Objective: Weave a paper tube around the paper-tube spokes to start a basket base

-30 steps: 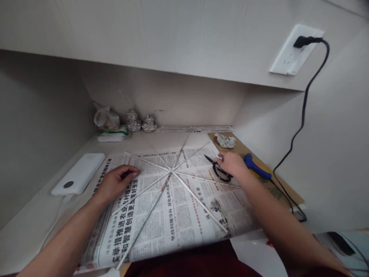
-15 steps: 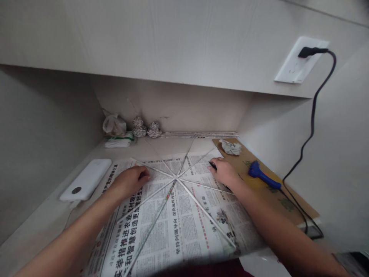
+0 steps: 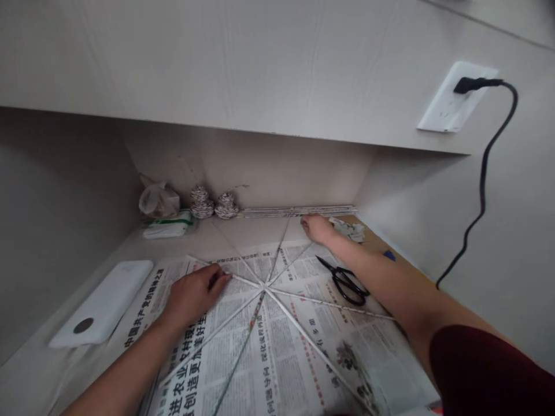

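Note:
Rolled newspaper sticks (image 3: 303, 320) cross at one centre and fan out like spokes over the newspaper sheet (image 3: 277, 375). My left hand (image 3: 195, 292) lies left of the crossing, its fingers curled on the stick that runs to the upper left. At the far edge my right hand (image 3: 319, 230) has its fingers bent down against a bundle of paper sticks (image 3: 264, 212); what its fingertips hold is hidden. Black-handled scissors (image 3: 347, 284) rest on the newspaper beside my right forearm, with their blades pointing to the upper left.
Two woven paper gourds (image 3: 202, 203), a plastic bag (image 3: 159, 199) and a tissue pack (image 3: 168, 226) stand at the back left. A white power bank (image 3: 104, 303) lies left. Crumpled paper (image 3: 350, 231) sits on cardboard (image 3: 378, 245). A black cord (image 3: 483, 185) hangs from the socket (image 3: 451, 104).
My right hand has let go of the scissors, which now lie on the newspaper, and has reached forward to the stick bundle. My left hand stays by the same stick. The view has shifted slightly.

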The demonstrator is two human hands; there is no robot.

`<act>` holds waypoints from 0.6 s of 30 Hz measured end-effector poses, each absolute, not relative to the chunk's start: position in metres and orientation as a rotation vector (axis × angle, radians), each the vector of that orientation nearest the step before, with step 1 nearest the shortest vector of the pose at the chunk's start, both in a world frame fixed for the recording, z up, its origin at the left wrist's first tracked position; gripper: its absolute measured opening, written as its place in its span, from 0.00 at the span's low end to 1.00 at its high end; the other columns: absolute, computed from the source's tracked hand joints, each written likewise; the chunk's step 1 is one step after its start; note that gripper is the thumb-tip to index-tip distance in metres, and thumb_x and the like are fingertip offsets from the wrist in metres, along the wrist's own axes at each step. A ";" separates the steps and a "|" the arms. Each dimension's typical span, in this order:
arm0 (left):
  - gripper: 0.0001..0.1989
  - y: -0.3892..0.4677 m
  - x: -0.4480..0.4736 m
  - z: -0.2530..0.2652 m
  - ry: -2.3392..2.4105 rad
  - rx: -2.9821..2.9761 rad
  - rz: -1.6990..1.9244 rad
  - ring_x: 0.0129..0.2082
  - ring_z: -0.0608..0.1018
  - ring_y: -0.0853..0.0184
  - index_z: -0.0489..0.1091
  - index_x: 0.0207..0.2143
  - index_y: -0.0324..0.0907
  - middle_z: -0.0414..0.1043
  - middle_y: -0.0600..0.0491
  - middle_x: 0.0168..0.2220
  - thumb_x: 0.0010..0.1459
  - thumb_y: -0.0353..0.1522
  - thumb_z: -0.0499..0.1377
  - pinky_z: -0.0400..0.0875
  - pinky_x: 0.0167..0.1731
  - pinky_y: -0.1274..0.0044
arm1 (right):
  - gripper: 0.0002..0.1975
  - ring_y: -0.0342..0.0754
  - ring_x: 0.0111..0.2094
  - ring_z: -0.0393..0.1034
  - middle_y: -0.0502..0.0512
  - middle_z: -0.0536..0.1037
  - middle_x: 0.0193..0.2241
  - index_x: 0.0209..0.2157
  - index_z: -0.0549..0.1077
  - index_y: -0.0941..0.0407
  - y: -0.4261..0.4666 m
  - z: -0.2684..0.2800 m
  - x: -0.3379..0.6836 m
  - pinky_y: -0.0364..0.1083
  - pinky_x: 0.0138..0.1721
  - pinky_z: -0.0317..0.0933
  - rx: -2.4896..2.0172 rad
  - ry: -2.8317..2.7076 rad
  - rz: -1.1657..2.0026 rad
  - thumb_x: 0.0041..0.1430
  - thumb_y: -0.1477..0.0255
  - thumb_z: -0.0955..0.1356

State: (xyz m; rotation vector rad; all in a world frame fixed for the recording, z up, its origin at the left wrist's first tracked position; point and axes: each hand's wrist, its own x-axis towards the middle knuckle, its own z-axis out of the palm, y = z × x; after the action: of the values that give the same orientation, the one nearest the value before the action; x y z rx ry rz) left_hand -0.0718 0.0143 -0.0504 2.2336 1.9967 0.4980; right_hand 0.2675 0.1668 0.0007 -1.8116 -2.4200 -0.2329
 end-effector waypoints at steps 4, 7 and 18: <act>0.19 0.016 -0.071 -0.051 1.991 2.199 0.498 0.27 0.75 0.62 0.66 0.30 0.48 0.74 0.54 0.27 0.61 0.50 0.46 0.55 0.25 0.76 | 0.17 0.54 0.51 0.65 0.66 0.75 0.47 0.48 0.73 0.62 0.204 0.000 0.261 0.46 0.48 0.56 -1.823 -2.449 -0.277 0.59 0.80 0.61; 0.18 0.016 -0.070 -0.051 2.011 2.192 0.502 0.27 0.75 0.62 0.66 0.30 0.48 0.74 0.54 0.28 0.61 0.49 0.46 0.54 0.25 0.76 | 0.18 0.56 0.50 0.65 0.69 0.75 0.46 0.49 0.72 0.64 0.223 -0.003 0.258 0.48 0.47 0.57 -1.858 -2.455 -0.294 0.59 0.82 0.59; 0.18 0.019 -0.067 -0.049 2.048 2.105 0.466 0.27 0.73 0.65 0.66 0.29 0.47 0.73 0.55 0.27 0.61 0.48 0.48 0.52 0.25 0.77 | 0.20 0.55 0.49 0.65 0.68 0.74 0.45 0.51 0.70 0.62 0.260 -0.009 0.255 0.48 0.44 0.58 -1.935 -2.485 -0.300 0.59 0.83 0.58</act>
State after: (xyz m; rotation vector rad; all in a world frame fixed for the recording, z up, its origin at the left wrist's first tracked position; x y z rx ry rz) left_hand -0.0670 0.0192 -0.0494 2.1051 2.0478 0.4657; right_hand 0.2548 0.2600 -0.0093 -1.9349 -2.4845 -0.3000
